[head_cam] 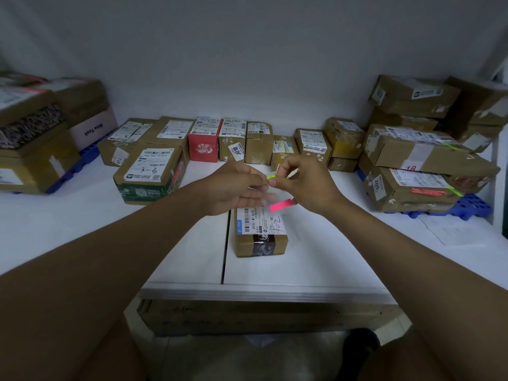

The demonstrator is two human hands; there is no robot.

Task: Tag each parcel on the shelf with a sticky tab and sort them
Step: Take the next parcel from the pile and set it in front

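Both hands meet above the middle of the white shelf (302, 259), head view. Left hand (233, 188) has thumb and forefinger pinched on one end of a yellow-green sticky tab (270, 176); its other fingers lie loosely extended below. Right hand (305, 182) pinches the tab's other end between thumb and forefinger, remaining fingers curled; a small whitish piece shows at its fingertips, what it is I cannot tell. A pink sticky tab (279, 206) sticks out from under the right hand, just above the near parcel; what holds it is hidden. Near parcel (261, 235): small brown box lying flat just beside the shelf seam, white shipping label up, handwritten mark on label, dark tape band across its near end. Behind the hands, a row of parcels along the back wall, including a red box (204, 145) and a box stickered "3018" (232, 145). Larger box marked "3-3" (149, 173) left of centre. Stacks at far left (35, 138) and far right (420, 160), both on blue pallets; two right-stack boxes carry green tabs (453, 191).
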